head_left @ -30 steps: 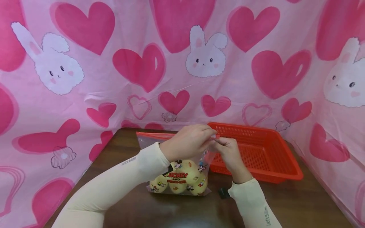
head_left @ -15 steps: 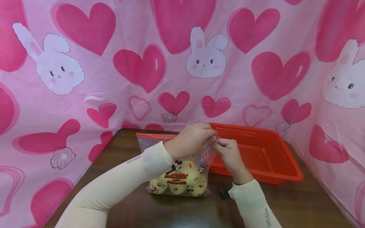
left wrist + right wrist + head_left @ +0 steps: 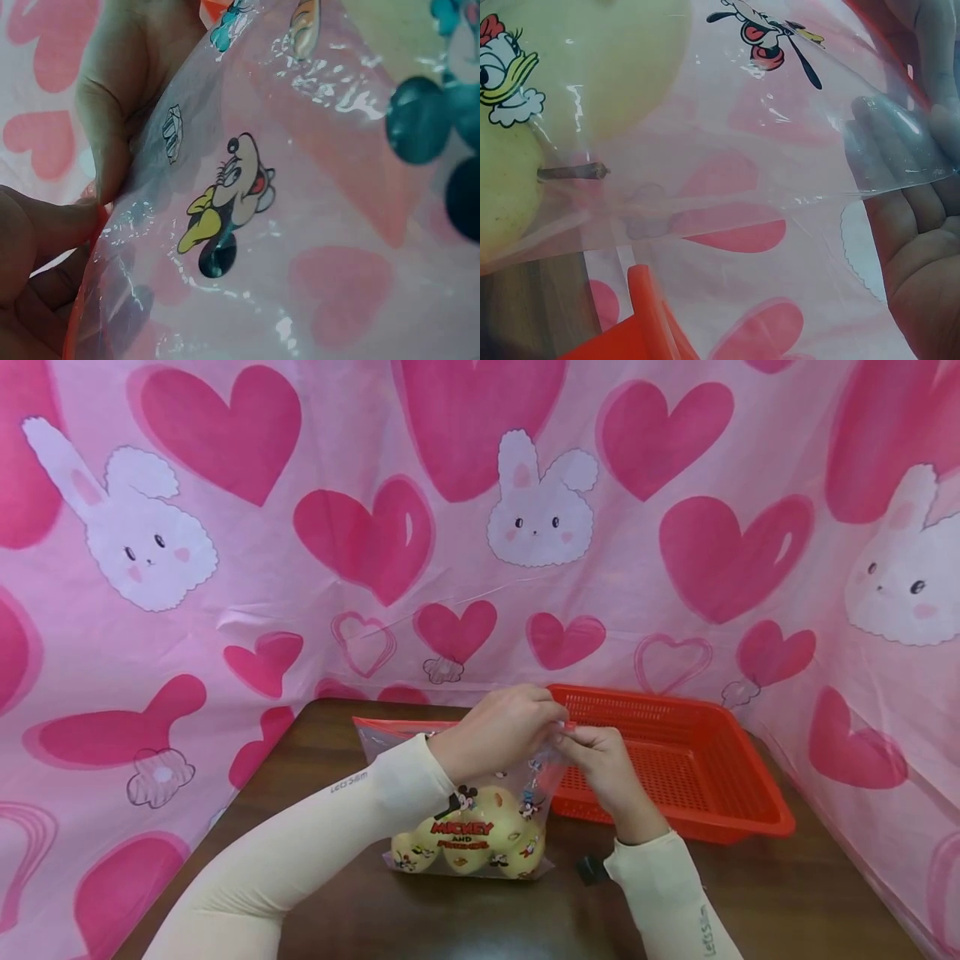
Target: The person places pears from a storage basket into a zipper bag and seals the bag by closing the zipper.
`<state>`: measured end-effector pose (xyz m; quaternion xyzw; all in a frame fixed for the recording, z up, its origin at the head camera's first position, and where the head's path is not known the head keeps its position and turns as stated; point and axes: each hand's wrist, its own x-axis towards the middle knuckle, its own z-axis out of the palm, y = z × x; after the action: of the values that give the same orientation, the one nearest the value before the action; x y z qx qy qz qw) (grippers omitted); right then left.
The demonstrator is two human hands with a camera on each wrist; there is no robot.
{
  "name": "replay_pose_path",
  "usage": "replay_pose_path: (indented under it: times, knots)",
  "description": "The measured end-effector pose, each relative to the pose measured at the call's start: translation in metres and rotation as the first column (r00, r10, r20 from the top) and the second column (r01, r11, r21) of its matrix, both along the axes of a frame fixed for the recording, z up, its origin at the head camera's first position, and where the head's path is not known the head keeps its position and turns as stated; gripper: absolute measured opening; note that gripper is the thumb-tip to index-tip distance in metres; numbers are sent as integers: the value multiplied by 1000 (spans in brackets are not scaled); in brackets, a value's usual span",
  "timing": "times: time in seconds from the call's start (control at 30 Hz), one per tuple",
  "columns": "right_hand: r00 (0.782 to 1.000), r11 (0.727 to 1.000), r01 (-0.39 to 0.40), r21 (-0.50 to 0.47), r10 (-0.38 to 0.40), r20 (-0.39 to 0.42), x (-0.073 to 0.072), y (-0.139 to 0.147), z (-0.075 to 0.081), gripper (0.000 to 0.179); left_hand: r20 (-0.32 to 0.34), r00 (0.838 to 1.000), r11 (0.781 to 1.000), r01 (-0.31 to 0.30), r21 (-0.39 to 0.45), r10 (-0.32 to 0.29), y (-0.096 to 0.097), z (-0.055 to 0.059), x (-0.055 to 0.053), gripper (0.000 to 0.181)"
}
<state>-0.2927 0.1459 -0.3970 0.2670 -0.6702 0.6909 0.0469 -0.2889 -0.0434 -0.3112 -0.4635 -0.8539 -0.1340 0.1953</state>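
A clear zip bag [image 3: 461, 831] printed with cartoon figures stands upright on the brown table. Inside it are several pale yellow fruits [image 3: 506, 202]; one shows a brown stem in the right wrist view. Along the bag's top runs a red zip strip [image 3: 405, 724]. My left hand [image 3: 498, 731] reaches across the bag's front and pinches the strip near its right end. Right beside those fingers, my right hand [image 3: 603, 768] pinches the bag's top right corner between thumb and fingers. The left hand covers part of the strip, so whether the zip is sealed there cannot be seen.
A red plastic basket [image 3: 757, 777] with perforated walls stands behind and to the right of the bag. A small black object [image 3: 590, 869] shows by the right sleeve. Pink cloth [image 3: 465, 585] with hearts and rabbits hangs around the table [image 3: 360, 910].
My left hand has shifted slightly to the right along the strip. The bag's top left corner has sunk a little, while the right hand has hardly moved.
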Motion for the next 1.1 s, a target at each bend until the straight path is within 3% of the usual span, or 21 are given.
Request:
replay_pose_path:
  times: [0.37, 0.63, 1.1]
  knots:
    - [1000, 1000, 3, 30, -3, 6, 4, 1, 0, 20, 34, 999, 1000, -9, -12, 9, -4, 2, 5, 22]
    - [1000, 1000, -8, 18, 8, -11, 3, 1, 1, 22, -24, 1000, 1000, 13, 10, -13, -8, 0, 4, 13]
    - [999, 999, -33, 34, 33, 1, 3, 2, 1, 24, 14, 1000, 1000, 12, 9, -12, -19, 0, 1, 16]
